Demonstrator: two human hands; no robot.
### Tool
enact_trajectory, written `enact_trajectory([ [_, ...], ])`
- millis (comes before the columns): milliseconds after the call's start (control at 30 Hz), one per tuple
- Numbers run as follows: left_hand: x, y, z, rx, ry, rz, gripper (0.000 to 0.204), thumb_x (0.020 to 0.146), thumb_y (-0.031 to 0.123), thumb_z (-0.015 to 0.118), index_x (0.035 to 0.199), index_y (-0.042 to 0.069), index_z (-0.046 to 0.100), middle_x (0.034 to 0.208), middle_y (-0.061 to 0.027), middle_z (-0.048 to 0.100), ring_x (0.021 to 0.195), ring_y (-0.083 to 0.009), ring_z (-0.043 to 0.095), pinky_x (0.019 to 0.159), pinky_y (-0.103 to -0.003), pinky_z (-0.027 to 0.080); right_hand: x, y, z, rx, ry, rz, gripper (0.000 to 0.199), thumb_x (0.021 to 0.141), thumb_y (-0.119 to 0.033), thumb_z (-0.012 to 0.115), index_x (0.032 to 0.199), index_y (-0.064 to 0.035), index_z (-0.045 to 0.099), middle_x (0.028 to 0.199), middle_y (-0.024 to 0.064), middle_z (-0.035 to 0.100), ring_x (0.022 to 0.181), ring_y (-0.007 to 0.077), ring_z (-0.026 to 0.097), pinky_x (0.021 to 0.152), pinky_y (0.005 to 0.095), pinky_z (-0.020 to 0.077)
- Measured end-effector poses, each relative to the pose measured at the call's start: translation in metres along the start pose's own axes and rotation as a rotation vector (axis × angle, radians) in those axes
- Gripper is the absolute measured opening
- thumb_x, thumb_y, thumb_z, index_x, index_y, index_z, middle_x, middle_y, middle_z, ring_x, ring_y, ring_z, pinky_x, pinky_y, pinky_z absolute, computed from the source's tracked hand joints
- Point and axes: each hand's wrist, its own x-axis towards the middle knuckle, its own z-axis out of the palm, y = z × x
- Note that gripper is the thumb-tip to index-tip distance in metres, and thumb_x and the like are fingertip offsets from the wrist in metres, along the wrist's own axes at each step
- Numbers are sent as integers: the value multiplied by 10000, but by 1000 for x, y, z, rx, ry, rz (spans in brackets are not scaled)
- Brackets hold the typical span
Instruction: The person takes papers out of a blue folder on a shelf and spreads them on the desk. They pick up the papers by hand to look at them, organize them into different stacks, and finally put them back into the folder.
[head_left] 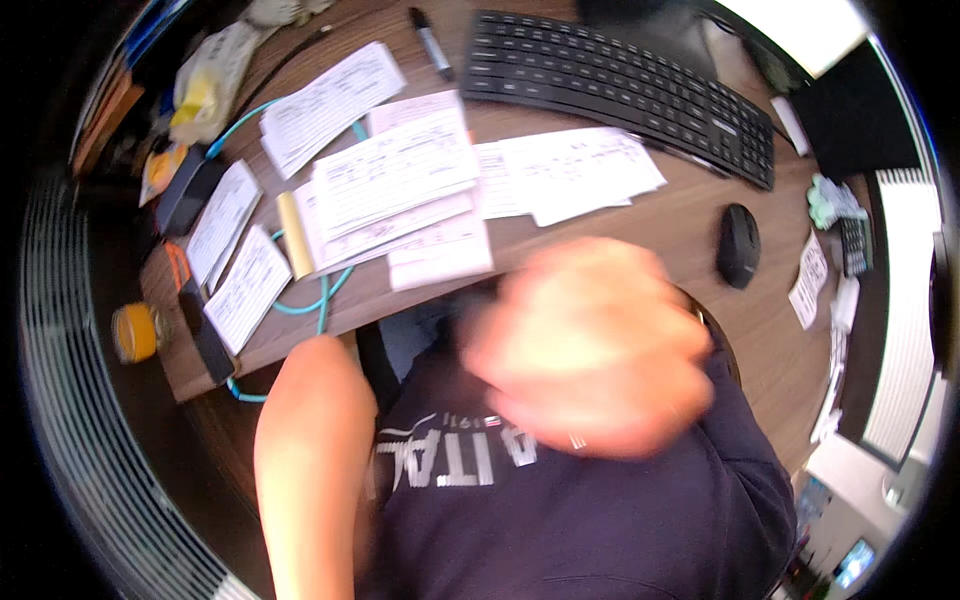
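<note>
My right hand (590, 345) is raised close in front of the dark sweatshirt (620, 530), big and badly smeared by motion. Its fingers look bunched, but the blur hides whether they hold anything. At lower left my bare left arm (312, 460) comes up from the lower edge and ends in a rounded, blurred shape like a bent elbow; the left hand itself does not show. Beyond the arms, a stack of handwritten slips (395, 175) lies on the desk over pink sheets (440, 255). More white slips (580, 175) are fanned out to its right.
A black keyboard (620, 90) lies along the far side, with a mouse (738, 245) nearer right and a pen (431, 45) at its left. Other slip piles (330, 105) sit left, among teal cable (325, 300). A yellow tape roll (135, 332) is beyond the desk's left edge.
</note>
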Motion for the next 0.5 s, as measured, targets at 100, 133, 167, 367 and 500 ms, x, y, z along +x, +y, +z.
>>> enact_trajectory([
  [100, 6, 5, 2, 56, -22, 4, 290, 870, 209, 577, 1077, 23, 495, 1062, -137, 543, 997, -295, 490, 858, -396, 383, 43, -39, 0, -294, 86, -457, 68, 689, -58, 556, 626, -33, 560, 591, 91, 541, 458, 181, 495, 393, 299, 374],
  [133, 9, 6, 3, 75, -28, 1, 284, 869, 207, 578, 1068, 22, 497, 1053, -137, 545, 989, -295, 493, 851, -394, 386, 54, -52, 2, -337, 67, -571, 63, 694, -59, 554, 638, -33, 559, 602, 88, 538, 474, 179, 493, 406, 298, 375],
  [167, 9, 5, 6, 96, -11, -14, 277, 868, 205, 580, 1060, 21, 500, 1045, -137, 547, 980, -295, 496, 845, -392, 389, 60, -57, 6, -341, 57, -650, 58, 700, -61, 553, 649, -34, 559, 613, 86, 534, 489, 178, 491, 418, 296, 375],
  [367, 17, 6, 8, 194, 6, -72, 241, 861, 192, 587, 1008, 14, 516, 996, -136, 558, 928, -295, 516, 804, -378, 407, 81, -74, 18, -284, -4, -891, 36, 732, -70, 546, 720, -37, 553, 679, 71, 511, 581, 169, 480, 496, 286, 377],
  [500, 8, 9, 11, 211, -11, -78, 218, 856, 183, 591, 973, 10, 527, 963, -136, 566, 894, -295, 529, 777, -369, 420, 82, -83, 16, -302, -69, -955, 39, 754, -75, 542, 767, -39, 549, 723, 61, 495, 642, 163, 473, 547, 279, 378],
])
